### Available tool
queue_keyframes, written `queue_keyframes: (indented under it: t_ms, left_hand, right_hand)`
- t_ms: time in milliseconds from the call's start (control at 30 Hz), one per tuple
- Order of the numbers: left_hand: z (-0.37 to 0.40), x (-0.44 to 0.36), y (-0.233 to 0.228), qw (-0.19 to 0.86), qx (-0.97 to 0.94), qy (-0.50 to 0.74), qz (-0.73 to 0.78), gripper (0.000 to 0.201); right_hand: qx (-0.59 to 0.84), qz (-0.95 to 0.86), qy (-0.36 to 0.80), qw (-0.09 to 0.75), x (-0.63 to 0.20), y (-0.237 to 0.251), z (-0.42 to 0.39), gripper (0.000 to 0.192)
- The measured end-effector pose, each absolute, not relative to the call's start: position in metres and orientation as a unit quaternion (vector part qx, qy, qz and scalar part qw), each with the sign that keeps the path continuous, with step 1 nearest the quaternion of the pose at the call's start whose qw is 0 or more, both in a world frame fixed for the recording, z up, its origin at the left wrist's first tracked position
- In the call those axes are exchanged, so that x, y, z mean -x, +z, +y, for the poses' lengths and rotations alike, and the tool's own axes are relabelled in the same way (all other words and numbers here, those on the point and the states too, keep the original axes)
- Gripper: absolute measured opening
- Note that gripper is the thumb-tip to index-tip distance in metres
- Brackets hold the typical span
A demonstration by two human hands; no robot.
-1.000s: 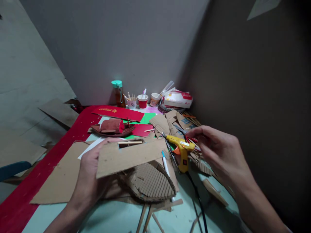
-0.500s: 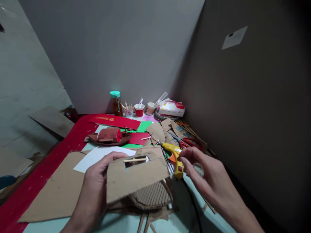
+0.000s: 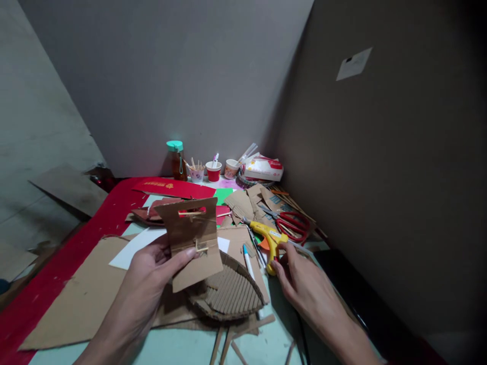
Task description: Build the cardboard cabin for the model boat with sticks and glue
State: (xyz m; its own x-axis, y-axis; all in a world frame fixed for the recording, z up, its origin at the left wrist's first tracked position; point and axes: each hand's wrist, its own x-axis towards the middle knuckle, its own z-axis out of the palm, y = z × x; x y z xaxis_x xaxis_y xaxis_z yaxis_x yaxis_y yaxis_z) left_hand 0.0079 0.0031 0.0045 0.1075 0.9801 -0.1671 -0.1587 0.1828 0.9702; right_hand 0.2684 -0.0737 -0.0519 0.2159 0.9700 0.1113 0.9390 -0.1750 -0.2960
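Left hand [image 3: 150,276]: pinches a card [image 3: 201,274], thumb beside its lower stick [image 3: 202,249]; a thumb slip could knock that stick loose. Card: raised left of centre, overlapping the hull [image 3: 238,289] in view. Right hand [image 3: 304,281]: fingers at the handle of the glue gun [image 3: 269,234]; whether gripped, cannot tell. Gun: right of centre, nozzle to far left; if hot, a careless swing could scorch scraps. Cord [image 3: 303,337]: trails near; a snag could jerk the gun. Scissors [image 3: 299,225]: just right of the gun, easily knocked.

Btl [image 3: 179,166] (teal lid [image 3: 174,145]) nr ppr cup [image 3: 197,176]
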Motion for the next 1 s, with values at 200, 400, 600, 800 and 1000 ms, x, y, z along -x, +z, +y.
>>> queue_keyframes:
  t_ms: [200, 400, 600, 800, 1000]
  left_hand:
    - [0.001, -0.008, 0.006, 0.614, -0.438, 0.462, 0.466, 0.047]
    - [0.006, 0.002, 0.01, 0.603, -0.409, 0.476, 0.493, 0.057]
    - [0.013, 0.018, 0.009, 0.631, -0.37, 0.458, 0.505, 0.054]
    - [0.028, 0.046, -0.001, 0.59, -0.339, 0.504, 0.533, 0.032]
    - [0.014, 0.026, 0.008, 0.615, -0.339, 0.497, 0.51, 0.082]
  right_hand:
    - [0.766, -0.617, 0.047, 0.176, -0.272, -0.06, -0.068, 0.027]
    - [0.766, -0.61, 0.039, 0.198, -0.27, -0.063, -0.066, 0.024]
    - [0.794, -0.578, 0.05, 0.18, -0.261, -0.062, -0.059, 0.031]
    - [0.807, -0.546, 0.068, 0.214, -0.253, -0.058, -0.05, 0.029]
    - [0.817, -0.439, 0.118, 0.355, -0.277, -0.047, -0.055, 0.033]
